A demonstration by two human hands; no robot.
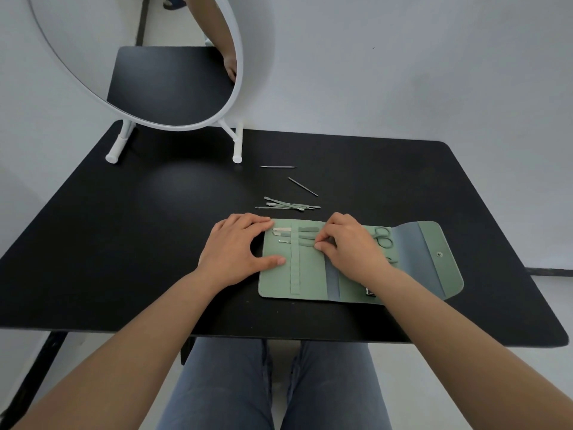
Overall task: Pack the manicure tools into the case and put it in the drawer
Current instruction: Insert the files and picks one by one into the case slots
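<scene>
A green manicure case (307,274) lies unfolded on the black table, its snap flap (434,256) spread to the right. Three slim tools (283,235) sit under the vertical elastic strap on the left panel. Small scissors (383,238) rest in the right panel, partly hidden by my right hand. My left hand (238,246) lies flat on the case's left edge, fingers straight. My right hand (350,243) pinches the end of the lowest strapped tool (307,242) between thumb and fingertips. Behind the case lie several loose flat tools (288,204) and two thin pointed sticks (303,186).
A round white-framed mirror (235,88) on a stand occupies the table's back left. The black table (124,243) has rounded corners, and its front edge runs just above my knees. A white wall stands behind. No drawer is in view.
</scene>
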